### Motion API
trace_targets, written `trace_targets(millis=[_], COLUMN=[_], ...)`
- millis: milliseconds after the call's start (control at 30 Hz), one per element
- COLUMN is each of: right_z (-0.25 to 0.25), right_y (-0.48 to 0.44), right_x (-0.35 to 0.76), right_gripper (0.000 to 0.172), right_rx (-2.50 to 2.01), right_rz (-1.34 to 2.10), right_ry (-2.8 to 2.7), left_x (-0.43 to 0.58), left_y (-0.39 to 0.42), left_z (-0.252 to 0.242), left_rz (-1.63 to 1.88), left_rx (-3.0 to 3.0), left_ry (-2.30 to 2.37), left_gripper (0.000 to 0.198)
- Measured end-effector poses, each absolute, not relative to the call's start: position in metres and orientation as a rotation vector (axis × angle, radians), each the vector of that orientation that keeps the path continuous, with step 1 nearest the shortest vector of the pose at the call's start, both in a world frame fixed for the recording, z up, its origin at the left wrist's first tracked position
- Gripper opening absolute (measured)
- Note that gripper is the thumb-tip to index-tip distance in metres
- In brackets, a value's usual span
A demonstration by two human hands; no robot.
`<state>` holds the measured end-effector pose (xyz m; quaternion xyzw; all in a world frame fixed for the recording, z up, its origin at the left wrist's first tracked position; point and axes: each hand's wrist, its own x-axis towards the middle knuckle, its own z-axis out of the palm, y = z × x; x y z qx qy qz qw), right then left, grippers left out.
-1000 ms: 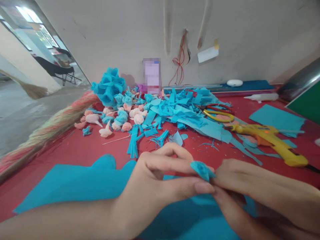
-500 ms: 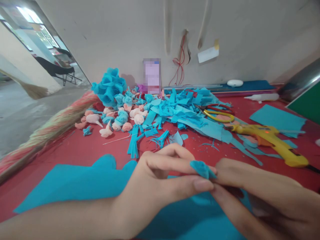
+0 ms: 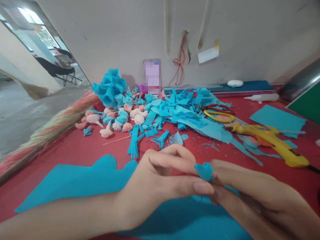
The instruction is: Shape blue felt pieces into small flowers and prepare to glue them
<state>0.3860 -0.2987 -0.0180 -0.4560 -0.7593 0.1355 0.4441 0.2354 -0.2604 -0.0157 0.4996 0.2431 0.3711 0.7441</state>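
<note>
A small rolled piece of blue paper (image 3: 204,171) is pinched between the fingertips of both hands. My left hand (image 3: 160,180) reaches in from the left, with its thumb and index finger closed on the piece. From the right, my right hand (image 3: 255,193) has thumb and forefinger pressed together at the piece's lower right side. Beneath the hands lies a large blue paper sheet (image 3: 75,180) with a scalloped upper edge, partly covered by them.
Paper roses (image 3: 122,118), a blue flower cluster (image 3: 110,85) and blue scraps (image 3: 180,110) fill the red table's (image 3: 95,146) back. Yellow-handled scissors (image 3: 220,116), a yellow glue gun (image 3: 277,140) and a white bottle (image 3: 265,97) lie right. A phone (image 3: 152,76) leans on the wall.
The rolled blue piece has turned in the fingertips and stands more upright. My right hand's fingers have shifted slightly around its base, while my left hand has hardly moved.
</note>
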Motion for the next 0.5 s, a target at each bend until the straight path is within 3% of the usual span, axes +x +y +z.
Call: trace_targets(millis=[167, 367, 500], right_z=[-0.0149, -0.0098, -0.0136], right_y=[-0.2994, -0.2989, -0.2982], right_x=[0.3869, 0.3838, 0.3863], right_gripper=[0.014, 0.025, 0.016], right_rx=[-0.987, -0.895, -0.962], right_rz=[0.520, 0.485, 0.538], right_ry=[-1.832, -1.803, -1.811], left_x=[0.2346, 0.2335, 0.2342], left_y=[-0.2605, -0.2626, -0.2623], left_z=[-0.0143, -0.0149, -0.0156], left_rz=[0.793, 0.775, 0.781], left_rx=[1.101, 1.093, 1.124], left_ry=[0.482, 0.458, 0.460], left_gripper=[0.011, 0.013, 0.012])
